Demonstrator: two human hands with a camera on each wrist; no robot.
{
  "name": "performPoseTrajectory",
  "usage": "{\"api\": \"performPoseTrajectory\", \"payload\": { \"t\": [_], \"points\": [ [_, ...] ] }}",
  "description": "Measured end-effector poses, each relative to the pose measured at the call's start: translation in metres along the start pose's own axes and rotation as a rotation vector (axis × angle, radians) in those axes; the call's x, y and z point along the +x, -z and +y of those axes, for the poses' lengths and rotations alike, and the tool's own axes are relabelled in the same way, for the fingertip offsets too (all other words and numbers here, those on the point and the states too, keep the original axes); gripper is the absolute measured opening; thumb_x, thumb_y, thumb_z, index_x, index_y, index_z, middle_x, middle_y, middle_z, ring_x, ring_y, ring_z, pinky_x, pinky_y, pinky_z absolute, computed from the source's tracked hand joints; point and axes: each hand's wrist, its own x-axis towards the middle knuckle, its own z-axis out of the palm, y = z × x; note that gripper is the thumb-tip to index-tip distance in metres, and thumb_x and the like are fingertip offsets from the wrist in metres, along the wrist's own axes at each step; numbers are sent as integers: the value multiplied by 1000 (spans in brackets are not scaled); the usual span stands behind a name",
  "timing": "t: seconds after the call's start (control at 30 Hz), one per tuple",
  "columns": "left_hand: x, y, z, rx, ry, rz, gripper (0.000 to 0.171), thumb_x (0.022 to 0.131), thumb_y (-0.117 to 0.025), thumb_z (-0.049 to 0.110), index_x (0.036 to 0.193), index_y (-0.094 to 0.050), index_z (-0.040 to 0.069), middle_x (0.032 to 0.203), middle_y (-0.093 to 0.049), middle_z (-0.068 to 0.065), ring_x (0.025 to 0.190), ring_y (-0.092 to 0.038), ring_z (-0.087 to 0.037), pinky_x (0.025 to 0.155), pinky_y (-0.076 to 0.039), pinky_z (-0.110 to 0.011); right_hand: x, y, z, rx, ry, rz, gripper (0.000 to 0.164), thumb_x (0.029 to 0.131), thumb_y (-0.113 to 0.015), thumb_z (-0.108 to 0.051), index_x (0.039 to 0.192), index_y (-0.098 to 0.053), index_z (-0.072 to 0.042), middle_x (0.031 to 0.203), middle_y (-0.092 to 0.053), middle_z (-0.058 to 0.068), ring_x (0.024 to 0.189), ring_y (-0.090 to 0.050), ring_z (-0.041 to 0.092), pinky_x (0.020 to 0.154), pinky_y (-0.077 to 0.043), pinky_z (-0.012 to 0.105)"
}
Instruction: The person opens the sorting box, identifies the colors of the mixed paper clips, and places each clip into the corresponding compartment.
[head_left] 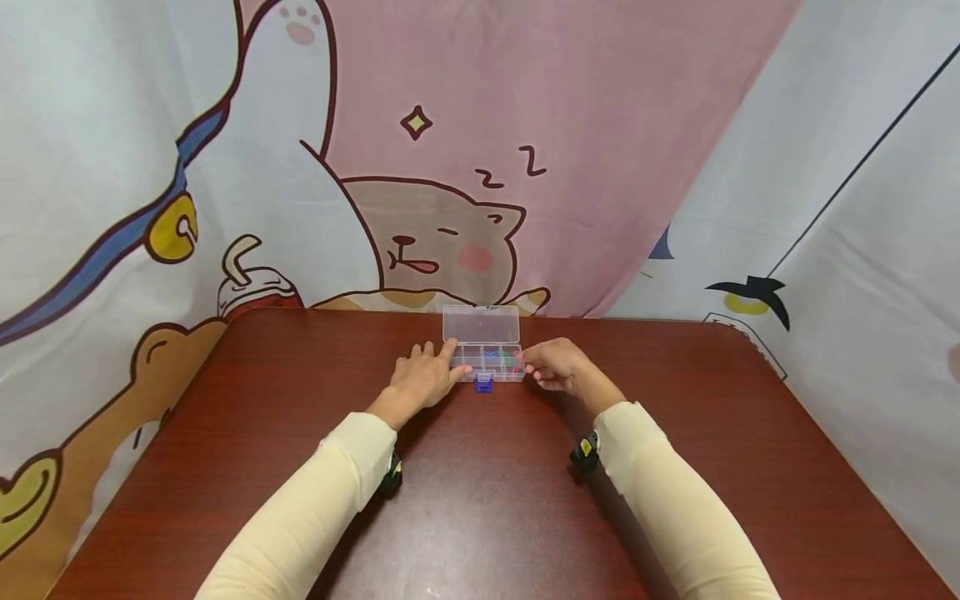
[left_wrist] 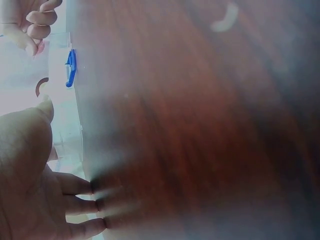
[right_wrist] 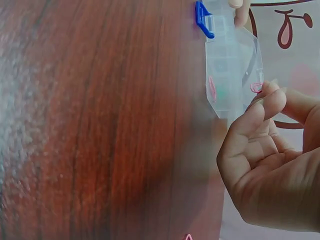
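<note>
One clear box [right_wrist: 218, 52] on the table [head_left: 480, 483], a hand at each end, with one pink clip [right_wrist: 256, 88] held at its right end.
Two hands are in view: the left hand [head_left: 422, 377], fingers spread, touches the box's left end with its thumb, its other fingertips beside it on the table; the right hand [head_left: 561, 367] pinches the one pink clip between thumb and fingertips. Inside the box, one more pink piece [right_wrist: 212, 89] and some green [head_left: 507, 359] lie toward the right end, blue pieces [head_left: 491, 355] nearer the middle, too small to count. The left hand hides part of the box's left end. One raised lid [head_left: 481, 323] stands behind the box, one blue latch [head_left: 483, 383] at its front; beyond hangs a cartoon-printed curtain [head_left: 570, 92]. The clip is thin, bent and translucent-looking.
</note>
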Motion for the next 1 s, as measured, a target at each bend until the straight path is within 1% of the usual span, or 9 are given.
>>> {"api": "performPoseTrajectory", "payload": {
  "t": [0.13,0.23,0.4,0.63,0.73,0.9,1.0],
  "points": [
    [1,-1,0,0,-4,4,66,99,-33,61,152,-29,21,144,-44,-24,133,-41,-42,98,-40,-60,0,0,1,5,-15,-3,29,91,-63,-15,114,-66,3,59,-59,-6,48,-48,4,50,-46,21],
    [2,-1,0,1,-6,4,66,99,-34,61,151,-29,21,143,-45,-24,131,-42,-41,97,-41,-59,-1,0,1,2,-20,3,29,91,-64,-16,112,-64,5,60,-59,-5,48,-48,4,50,-46,21],
    [1,-1,0,5,-9,13,66,99,-35,61,151,-30,21,139,-48,-23,128,-45,-41,95,-42,-58,-3,3,1,-10,-17,15,27,91,-64,-16,111,-64,2,61,-59,-5,48,-48,4,51,-47,22],
    [-1,-2,2,-3,-2,7,66,99,-34,61,151,-29,21,140,-47,-23,128,-44,-40,96,-42,-58,-2,8,6,-19,-23,13,27,91,-64,-17,110,-63,3,61,-58,-4,49,-48,6,52,-46,23],
    [-1,-2,2,-6,-1,9,66,99,-35,61,151,-30,21,138,-48,-23,127,-45,-40,95,-42,-58,-1,10,8,-14,-27,16,26,91,-65,-17,110,-64,1,60,-58,-5,48,-48,6,51,-46,23],
    [-1,0,3,-4,1,20,65,99,-36,60,150,-31,21,137,-49,-23,126,-46,-40,95,-42,-58,-2,17,8,-10,-21,23,23,90,-66,-17,106,-65,0,60,-59,-5,48,-49,5,51,-47,22],
    [-1,0,3,-6,-2,20,64,99,-36,59,150,-31,20,138,-49,-23,126,-46,-40,95,-42,-58,-4,24,8,-18,-19,29,26,90,-66,-17,108,-64,2,60,-59,-5,47,-49,4,50,-48,21]
  ]
}}
